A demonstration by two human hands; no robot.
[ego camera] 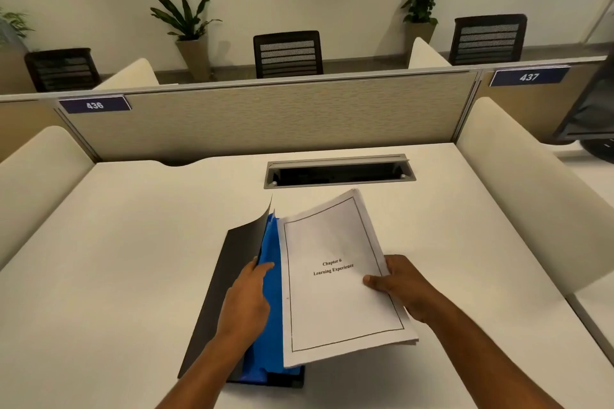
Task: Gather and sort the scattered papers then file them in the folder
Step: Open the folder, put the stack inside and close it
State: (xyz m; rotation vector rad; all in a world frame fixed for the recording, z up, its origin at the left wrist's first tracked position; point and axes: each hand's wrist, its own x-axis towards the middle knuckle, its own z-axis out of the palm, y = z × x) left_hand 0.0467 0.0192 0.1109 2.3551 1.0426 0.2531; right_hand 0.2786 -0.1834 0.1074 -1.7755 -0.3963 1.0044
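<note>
I see the papers (pixel 339 276) gathered in one stack, gripped at its right edge by my right hand (pixel 402 285). My left hand (pixel 249 295) holds up the cover of the folder (pixel 216 292), near centre. Only filing remains, I think.

An office: partitioned desks (pixel 133 259) with plates 436 (pixel 94 105) and 437 (pixel 529 77).

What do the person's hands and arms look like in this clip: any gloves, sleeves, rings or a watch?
Both hands are bare: no gloves on the left hand or the right hand. Both forearms are uncovered as far as the bottom edge of the picture, so no sleeves show. No watch, bracelet or ring is visible on either wrist or on the fingers that can be seen.
</note>
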